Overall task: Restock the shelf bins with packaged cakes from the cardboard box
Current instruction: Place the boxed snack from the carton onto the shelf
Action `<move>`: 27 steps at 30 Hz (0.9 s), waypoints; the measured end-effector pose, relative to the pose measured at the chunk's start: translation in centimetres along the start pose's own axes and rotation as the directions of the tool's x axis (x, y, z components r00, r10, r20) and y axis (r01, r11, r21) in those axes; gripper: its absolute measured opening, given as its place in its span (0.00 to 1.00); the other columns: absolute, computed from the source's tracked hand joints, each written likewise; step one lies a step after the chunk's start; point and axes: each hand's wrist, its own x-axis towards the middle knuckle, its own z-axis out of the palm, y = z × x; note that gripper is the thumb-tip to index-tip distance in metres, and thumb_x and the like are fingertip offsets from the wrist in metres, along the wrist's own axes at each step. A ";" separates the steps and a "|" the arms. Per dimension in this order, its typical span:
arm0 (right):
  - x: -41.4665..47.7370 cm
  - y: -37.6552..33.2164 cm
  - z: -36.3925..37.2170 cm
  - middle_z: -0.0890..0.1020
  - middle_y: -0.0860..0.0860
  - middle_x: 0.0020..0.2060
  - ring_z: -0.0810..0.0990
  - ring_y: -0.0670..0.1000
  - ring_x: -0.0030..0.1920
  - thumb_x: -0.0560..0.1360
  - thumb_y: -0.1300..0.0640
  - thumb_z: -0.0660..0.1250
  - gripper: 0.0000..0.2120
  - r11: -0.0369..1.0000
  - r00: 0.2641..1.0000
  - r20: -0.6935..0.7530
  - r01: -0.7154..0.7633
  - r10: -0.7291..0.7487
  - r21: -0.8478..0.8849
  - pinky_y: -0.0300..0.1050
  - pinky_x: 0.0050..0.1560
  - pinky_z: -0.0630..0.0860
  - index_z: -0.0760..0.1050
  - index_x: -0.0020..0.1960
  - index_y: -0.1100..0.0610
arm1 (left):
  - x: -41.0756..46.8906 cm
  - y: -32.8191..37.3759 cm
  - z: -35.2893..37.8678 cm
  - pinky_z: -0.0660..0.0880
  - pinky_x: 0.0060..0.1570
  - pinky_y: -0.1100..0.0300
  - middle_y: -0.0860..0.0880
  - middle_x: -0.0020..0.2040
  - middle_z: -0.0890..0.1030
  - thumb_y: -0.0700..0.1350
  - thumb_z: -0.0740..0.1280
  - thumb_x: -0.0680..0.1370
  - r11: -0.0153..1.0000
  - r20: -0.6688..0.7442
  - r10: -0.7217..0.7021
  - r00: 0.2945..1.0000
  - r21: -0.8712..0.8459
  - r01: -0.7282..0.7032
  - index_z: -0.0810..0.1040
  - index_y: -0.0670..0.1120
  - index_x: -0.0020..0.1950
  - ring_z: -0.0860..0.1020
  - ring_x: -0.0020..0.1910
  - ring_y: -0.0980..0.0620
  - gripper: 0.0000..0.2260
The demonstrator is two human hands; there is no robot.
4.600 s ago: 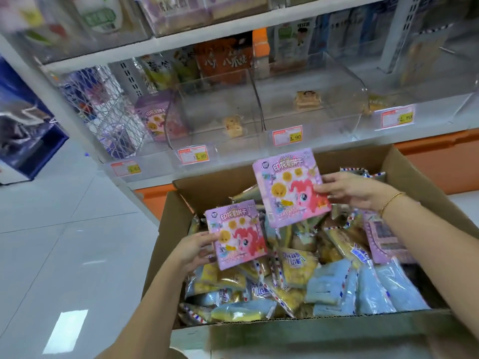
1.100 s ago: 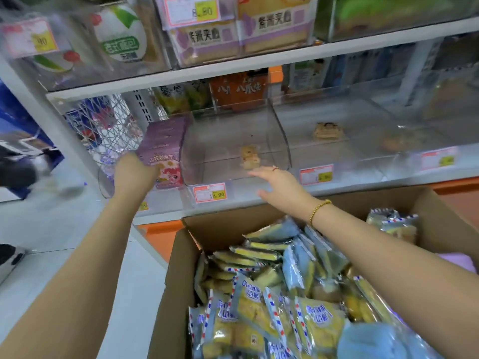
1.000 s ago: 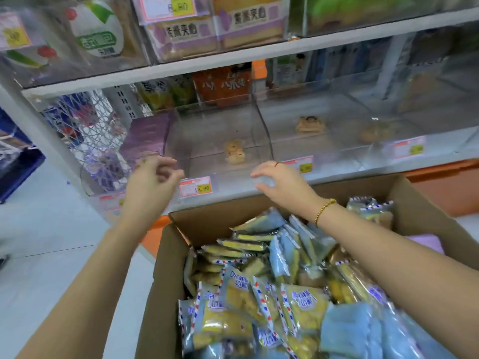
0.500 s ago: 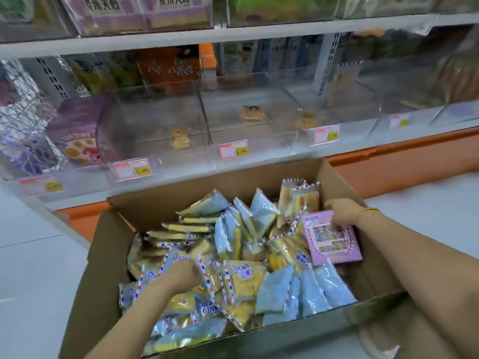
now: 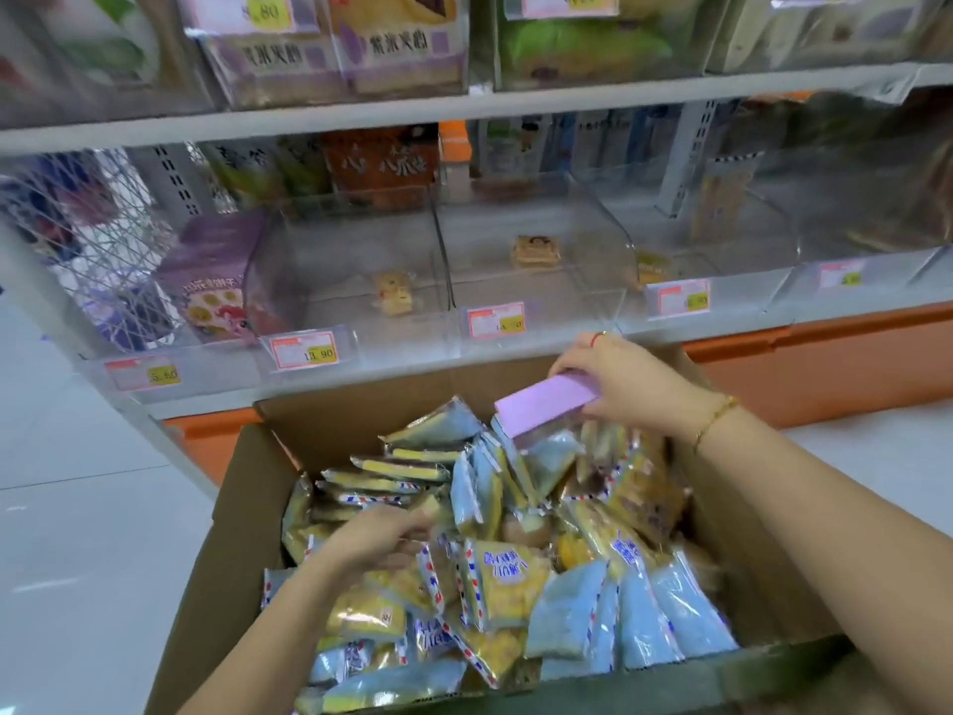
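A cardboard box full of yellow and blue wrapped cakes stands below the shelf. My right hand grips a purple packaged box at one end, lifted above the cakes at the box's far right. My left hand reaches into the left middle of the pile, its fingers curled among the yellow packets; what it holds is hidden. Clear shelf bins sit behind, each with a lone cake. The leftmost bin holds purple packages.
Price tags line the shelf's front edge. An upper shelf with boxed cakes overhangs the bins. A wire rack stands at the far left. White tiled floor lies left of the box; an orange plinth runs under the shelf.
My right hand has lifted the purple package out of the box's right side and turned it edge-on. My left hand stays in the pile, shifted slightly toward the middle.
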 end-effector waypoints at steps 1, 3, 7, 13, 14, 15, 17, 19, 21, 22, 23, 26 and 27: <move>-0.1 -1.4 0.0 0.76 0.51 0.52 0.72 0.50 0.53 0.67 0.62 0.73 0.20 0.993 0.984 -0.140 0.113 -0.108 0.024 0.46 0.54 0.72 0.78 0.59 0.52 | -0.7 1.1 -0.2 0.78 0.55 0.52 0.43 0.54 0.82 0.57 0.64 0.78 0.953 0.079 0.007 0.997 -0.302 0.017 0.79 0.39 0.55 0.81 0.51 0.47 0.21; -0.4 -3.7 0.5 0.77 0.53 0.51 0.72 0.52 0.51 0.66 0.67 0.69 0.18 0.938 0.854 -0.397 0.343 -0.337 -0.059 0.46 0.51 0.72 0.79 0.56 0.57 | -2.6 3.6 -0.8 0.79 0.55 0.50 0.38 0.58 0.81 0.62 0.57 0.78 0.794 0.196 0.099 0.976 -0.606 0.041 0.77 0.36 0.60 0.81 0.57 0.42 0.30; -1.0 -5.5 3.1 0.73 0.53 0.55 0.73 0.55 0.57 0.71 0.70 0.67 0.17 0.835 0.618 -0.580 0.499 -0.530 -0.232 0.45 0.56 0.74 0.74 0.57 0.56 | -5.8 6.2 -2.0 0.80 0.49 0.55 0.43 0.46 0.84 0.58 0.61 0.75 0.745 0.125 0.243 0.962 -0.660 -0.103 0.78 0.38 0.57 0.83 0.45 0.48 0.24; 0.2 -5.8 4.5 0.68 0.53 0.67 0.68 0.53 0.68 0.72 0.53 0.72 0.20 0.867 0.734 -0.505 0.495 -0.454 -0.059 0.54 0.60 0.76 0.72 0.61 0.50 | -7.1 6.1 -3.2 0.78 0.52 0.54 0.47 0.32 0.82 0.40 0.64 0.79 0.728 -0.077 0.319 0.945 -0.618 -0.296 0.76 0.36 0.56 0.80 0.31 0.55 0.09; 0.6 -6.3 4.3 0.65 0.50 0.69 0.68 0.47 0.69 0.71 0.49 0.74 0.23 0.893 0.807 -0.476 0.441 -0.349 0.094 0.51 0.62 0.74 0.71 0.63 0.46 | -7.2 6.2 -3.8 0.78 0.53 0.53 0.48 0.30 0.81 0.38 0.63 0.79 0.720 -0.118 0.334 0.935 -0.608 -0.334 0.75 0.35 0.56 0.80 0.31 0.54 0.09; 0.9 -7.1 3.9 0.63 0.47 0.70 0.68 0.42 0.67 0.68 0.45 0.74 0.27 0.895 0.877 -0.431 0.350 -0.211 0.275 0.47 0.64 0.73 0.69 0.65 0.42 | -7.2 6.3 -4.4 0.79 0.51 0.54 0.46 0.33 0.83 0.37 0.64 0.79 0.702 -0.165 0.340 0.926 -0.610 -0.367 0.75 0.34 0.57 0.82 0.32 0.53 0.09; 2.2 -8.6 3.6 0.65 0.42 0.69 0.71 0.41 0.63 0.63 0.39 0.74 0.37 0.744 0.963 -0.258 0.111 0.085 0.659 0.44 0.64 0.70 0.64 0.69 0.38 | -7.3 6.5 -5.5 0.82 0.43 0.58 0.41 0.44 0.85 0.37 0.65 0.77 0.641 -0.236 0.352 0.906 -0.645 -0.417 0.75 0.35 0.58 0.84 0.39 0.50 0.10; 4.2 -9.6 3.7 0.72 0.43 0.66 0.72 0.46 0.65 0.63 0.36 0.73 0.38 0.536 0.976 -0.084 -0.039 0.202 0.843 0.44 0.64 0.70 0.65 0.69 0.41 | -7.6 6.7 -6.4 0.82 0.43 0.59 0.41 0.50 0.84 0.36 0.65 0.77 0.593 -0.302 0.364 0.881 -0.654 -0.469 0.75 0.37 0.58 0.84 0.44 0.48 0.11; 5.7 -10.7 3.4 0.78 0.42 0.59 0.74 0.46 0.64 0.69 0.42 0.73 0.25 0.519 0.981 -0.038 -0.066 0.188 0.852 0.34 0.57 0.72 0.71 0.63 0.43 | -8.0 6.8 -8.4 0.81 0.43 0.59 0.43 0.51 0.84 0.35 0.66 0.76 0.567 -0.409 0.368 0.835 -0.613 -0.550 0.76 0.40 0.57 0.84 0.46 0.49 0.10; 6.3 -11.1 3.3 0.78 0.42 0.58 0.75 0.45 0.63 0.72 0.46 0.72 0.22 0.560 0.984 -0.040 -0.067 0.176 0.825 0.32 0.55 0.72 0.70 0.64 0.44 | -8.4 6.9 -9.8 0.81 0.43 0.58 0.44 0.51 0.84 0.35 0.68 0.75 0.552 -0.476 0.368 0.799 -0.579 -0.600 0.76 0.42 0.56 0.83 0.46 0.48 0.11; 7.0 -11.4 3.1 0.76 0.43 0.60 0.75 0.45 0.63 0.74 0.48 0.70 0.24 0.634 0.985 -0.055 -0.062 0.163 0.771 0.34 0.57 0.72 0.68 0.67 0.46 | -8.7 6.8 -11.6 0.80 0.44 0.56 0.44 0.51 0.83 0.36 0.71 0.72 0.557 -0.556 0.367 0.746 -0.511 -0.655 0.76 0.42 0.55 0.82 0.47 0.46 0.13; 9.2 -11.3 2.4 0.70 0.49 0.69 0.69 0.49 0.69 0.77 0.50 0.66 0.29 0.905 0.975 -0.168 -0.065 0.148 0.420 0.43 0.66 0.67 0.61 0.75 0.53 | -10.5 6.8 -16.7 0.76 0.54 0.49 0.47 0.50 0.81 0.35 0.73 0.70 0.701 -0.769 0.412 0.488 -0.074 -0.709 0.77 0.45 0.57 0.78 0.52 0.46 0.17; 10.1 -11.0 2.4 0.68 0.51 0.70 0.67 0.52 0.70 0.77 0.51 0.66 0.30 0.950 0.968 -0.207 -0.074 0.141 0.302 0.46 0.68 0.66 0.59 0.76 0.54 | -11.0 6.9 -18.2 0.74 0.55 0.52 0.48 0.51 0.81 0.33 0.72 0.72 0.748 -0.811 0.432 0.394 0.079 -0.659 0.77 0.45 0.60 0.78 0.53 0.48 0.18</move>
